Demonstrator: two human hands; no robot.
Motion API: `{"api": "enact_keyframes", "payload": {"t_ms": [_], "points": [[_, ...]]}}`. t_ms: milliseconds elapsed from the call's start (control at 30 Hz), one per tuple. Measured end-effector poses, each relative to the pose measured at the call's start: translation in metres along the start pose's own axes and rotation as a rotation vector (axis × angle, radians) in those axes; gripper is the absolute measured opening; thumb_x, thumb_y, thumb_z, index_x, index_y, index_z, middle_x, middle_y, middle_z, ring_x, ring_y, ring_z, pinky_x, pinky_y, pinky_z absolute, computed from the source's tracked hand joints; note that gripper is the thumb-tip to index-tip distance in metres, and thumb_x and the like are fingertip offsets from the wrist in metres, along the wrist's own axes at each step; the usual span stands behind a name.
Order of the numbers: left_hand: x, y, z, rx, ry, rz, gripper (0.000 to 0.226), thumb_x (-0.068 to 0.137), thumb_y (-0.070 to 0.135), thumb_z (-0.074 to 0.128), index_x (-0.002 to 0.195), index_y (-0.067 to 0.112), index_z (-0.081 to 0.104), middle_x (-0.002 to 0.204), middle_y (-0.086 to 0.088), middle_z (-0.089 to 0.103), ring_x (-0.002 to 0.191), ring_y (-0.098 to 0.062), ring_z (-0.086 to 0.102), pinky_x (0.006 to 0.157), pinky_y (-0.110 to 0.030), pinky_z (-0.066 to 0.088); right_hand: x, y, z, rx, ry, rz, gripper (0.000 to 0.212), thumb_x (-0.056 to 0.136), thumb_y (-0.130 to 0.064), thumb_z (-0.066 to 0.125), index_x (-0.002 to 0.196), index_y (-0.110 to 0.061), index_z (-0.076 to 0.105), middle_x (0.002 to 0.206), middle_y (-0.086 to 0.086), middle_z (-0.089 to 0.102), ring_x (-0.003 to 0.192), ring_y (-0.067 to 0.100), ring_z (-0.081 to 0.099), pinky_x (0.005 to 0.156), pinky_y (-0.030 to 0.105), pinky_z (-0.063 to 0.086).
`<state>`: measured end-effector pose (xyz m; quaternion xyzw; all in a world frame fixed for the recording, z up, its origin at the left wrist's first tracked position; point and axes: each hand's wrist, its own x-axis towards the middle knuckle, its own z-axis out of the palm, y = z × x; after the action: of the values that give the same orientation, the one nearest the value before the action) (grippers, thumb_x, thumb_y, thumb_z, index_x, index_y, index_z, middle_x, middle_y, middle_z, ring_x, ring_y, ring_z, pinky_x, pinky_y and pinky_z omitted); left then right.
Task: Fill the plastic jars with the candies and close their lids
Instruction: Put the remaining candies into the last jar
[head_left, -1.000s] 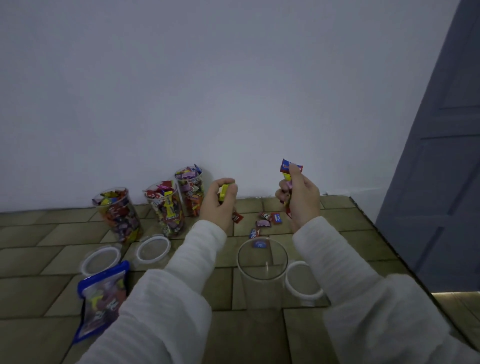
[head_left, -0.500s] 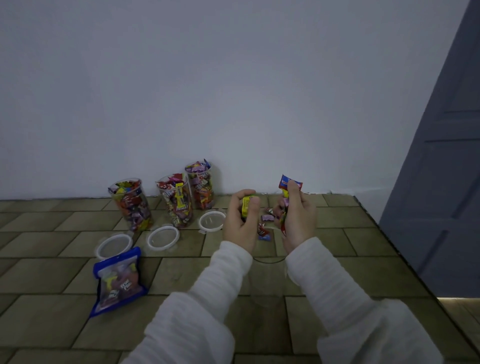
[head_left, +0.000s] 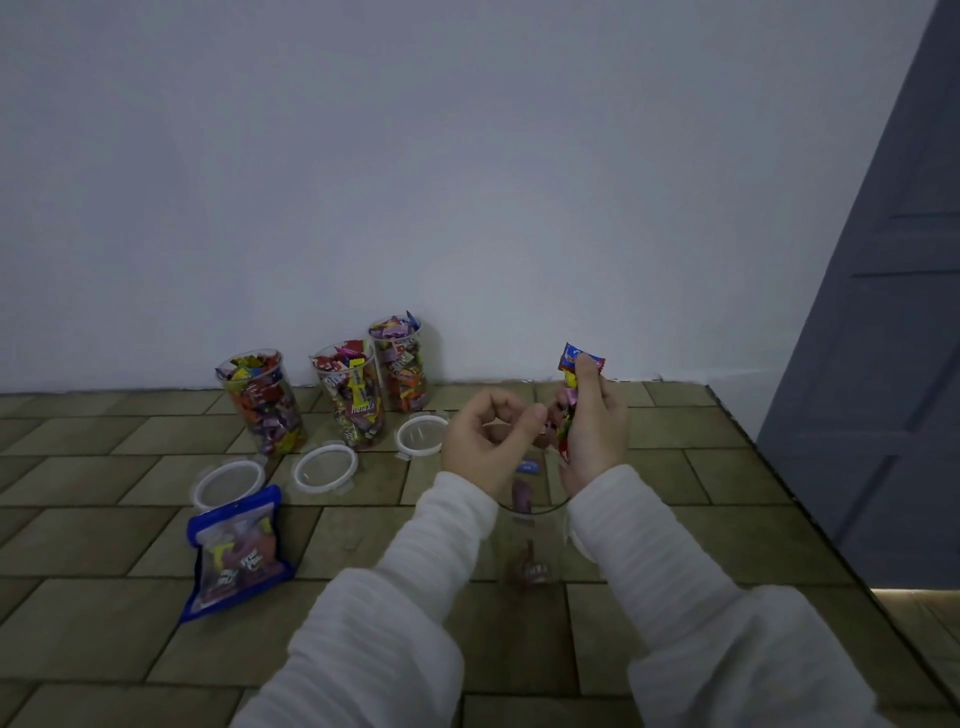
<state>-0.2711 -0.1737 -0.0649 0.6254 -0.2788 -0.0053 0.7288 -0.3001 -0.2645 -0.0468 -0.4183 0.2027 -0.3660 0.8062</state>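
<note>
- Right hand (head_left: 592, 431) grips a bunch of bright wrapped candies (head_left: 577, 364), sticking up past the fingers.
- Left hand (head_left: 485, 441) is curled with thumb meeting fingertips — can't tell if it's holding anything.
- Clear empty-ish plastic jar (head_left: 527, 545) sits right under both hands, a few candies inside.
- Three filled clear jars (head_left: 353, 395) stand by the wall, round white-rimmed lids (head_left: 324, 466) lying in front.
- Blue-edged candy bag (head_left: 236, 553) lies on the tiled floor.

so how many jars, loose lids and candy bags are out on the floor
Full jars: 3
Near-empty jar: 1
Loose lids: 3
Candy bags: 1
Total: 8
</note>
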Motion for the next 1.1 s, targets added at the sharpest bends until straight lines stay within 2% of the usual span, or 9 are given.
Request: {"api": "enact_keyframes", "payload": {"t_ms": [100,200,300,367,600,667,800,967,1100], "points": [[0.003,-0.008,-0.002,-0.174,0.131,-0.063,0.016,0.091,0.012,0.058,0.076,0.009,0.056,0.057,0.005,0.063,0.064,-0.022,0.066,0.054,-0.022,0.047,0.001,0.001,0.001,0.026,-0.021,0.021,0.029,0.095,-0.034,0.056,0.072,-0.016,0.054,0.051,-0.007,0.042,0.047,0.012,0.036,0.053,0.033,0.031],[0.007,-0.025,-0.011,-0.272,0.164,-0.340,0.032,0.098,0.030,0.043,0.082,0.010,0.061,0.066,0.000,0.067,0.077,-0.028,0.063,0.065,-0.030,0.044,0.004,0.003,0.000,0.035,-0.100,0.039,0.025,0.094,-0.037,0.057,0.078,-0.017,0.057,0.053,-0.008,0.043,0.049,0.011,0.037,0.056,0.036,0.033],[0.000,-0.034,-0.008,-0.291,-0.001,-0.616,0.057,0.097,0.051,0.023,0.086,0.011,0.062,0.066,-0.002,0.070,0.062,-0.021,0.062,0.057,-0.025,0.034,0.003,0.002,-0.001,0.021,-0.199,0.084,0.019,0.092,-0.034,0.060,0.082,-0.018,0.061,0.061,-0.004,0.050,0.053,0.011,0.045,0.051,0.027,0.041],[-0.003,-0.033,-0.003,-0.405,0.000,-0.675,0.063,0.096,0.054,0.022,0.083,0.006,0.062,0.063,-0.007,0.069,0.056,-0.022,0.063,0.059,-0.026,0.040,0.002,0.002,0.000,0.052,-0.236,0.104,0.015,0.088,-0.028,0.066,0.080,-0.017,0.061,0.062,-0.001,0.049,0.055,0.013,0.043,0.050,0.027,0.037],[0.005,-0.038,-0.006,-0.529,-0.023,-0.615,0.065,0.098,0.045,0.020,0.079,-0.004,0.059,0.058,-0.016,0.066,0.043,-0.027,0.062,0.036,-0.019,0.044,-0.007,-0.004,-0.003,0.076,-0.356,0.086,0.011,0.080,-0.008,0.051,0.069,-0.006,0.047,0.044,0.003,0.041,0.043,0.020,0.045,0.049,0.028,0.033],[0.007,-0.042,-0.004,-0.581,-0.005,-0.608,0.065,0.099,0.043,0.020,0.074,-0.004,0.059,0.059,-0.016,0.066,0.044,-0.027,0.062,0.037,-0.023,0.047,-0.010,-0.004,-0.001,0.043,-0.425,0.055,0.004,0.065,-0.005,0.050,0.069,-0.004,0.049,0.049,0.006,0.047,0.045,0.021,0.048,0.050,0.027,0.037],[0.006,-0.039,-0.002,-0.590,0.007,-0.610,0.056,0.098,0.041,0.024,0.082,-0.002,0.055,0.060,-0.014,0.067,0.043,-0.024,0.061,0.037,-0.022,0.047,-0.010,-0.002,-0.003,0.027,-0.472,-0.014,0.020,0.046,0.002,0.037,0.064,-0.006,0.041,0.060,0.008,0.047,0.056,0.023,0.048,0.048,0.023,0.039],[0.005,-0.040,-0.002,-0.538,0.043,-0.613,0.062,0.099,0.039,0.027,0.070,0.000,0.065,0.058,-0.010,0.067,0.041,-0.021,0.061,0.034,-0.018,0.042,-0.012,-0.003,-0.004,0.044,-0.430,-0.020,0.021,0.047,0.002,0.037,0.066,-0.006,0.040,0.059,0.004,0.042,0.048,0.020,0.048,0.047,0.025,0.042],[0.006,-0.042,-0.004,-0.441,0.007,-0.608,0.054,0.100,0.038,0.022,0.078,0.006,0.059,0.052,-0.006,0.065,0.036,-0.018,0.058,0.032,-0.012,0.034,-0.015,-0.003,-0.004,-0.003,-0.429,-0.009,0.026,0.054,0.002,0.041,0.078,-0.005,0.048,0.058,0.004,0.052,0.050,0.026,0.059,0.053,0.029,0.046]]}}
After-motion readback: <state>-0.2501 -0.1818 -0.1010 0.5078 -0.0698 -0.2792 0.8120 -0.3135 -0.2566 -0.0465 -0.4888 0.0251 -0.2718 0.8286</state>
